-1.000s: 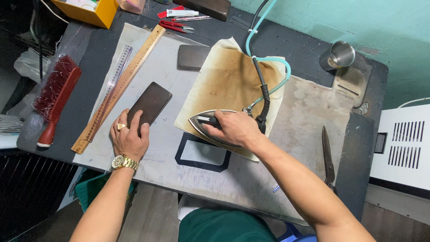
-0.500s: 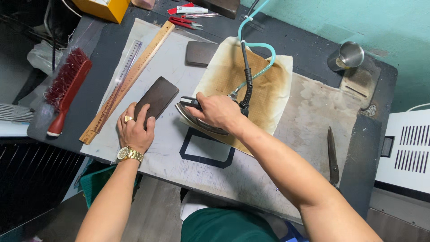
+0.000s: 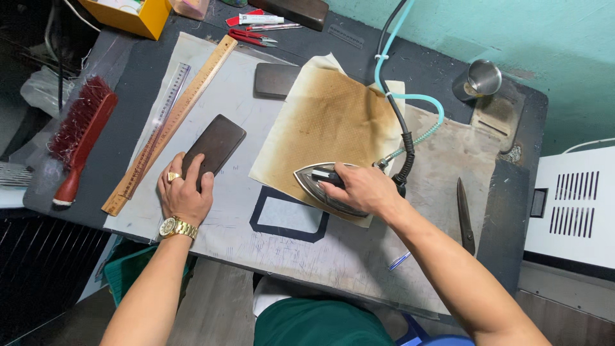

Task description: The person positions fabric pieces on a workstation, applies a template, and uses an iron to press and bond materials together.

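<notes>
1. Gripping the handle of the steam iron [image 3: 330, 189] with my right hand [image 3: 359, 188], I am keeping that grip closed right around it, the soleplate sitting on the lower right corner of the scorched brown pressing cloth [image 3: 330, 125]. I am judging that the cloth is already browned, so an iron resting too long there could be burning through to whatever lies under it.

2. I am pressing my left hand [image 3: 186, 192] flat on the near end of the dark wooden block [image 3: 214, 146], fingers spread over it and not curled around it, so this grip is open and only bearing down. The block is lying just left of the cloth; if the iron's nose is swinging left, my fingers are near its path.

3. The black cord and teal hose [image 3: 403, 102] are looping over the cloth's right edge, close behind my wrist. I am thinking a snag there could be tugging the iron off line.

4. The dark fabric frame [image 3: 288, 218] is lying on the table [image 3: 410, 70] just below the iron, partly under the cloth's edge; a dragging cloth could be shifting it.

5. The shears [image 3: 464, 214] are lying beside my right forearm, where my elbow could be knocking them.
</notes>
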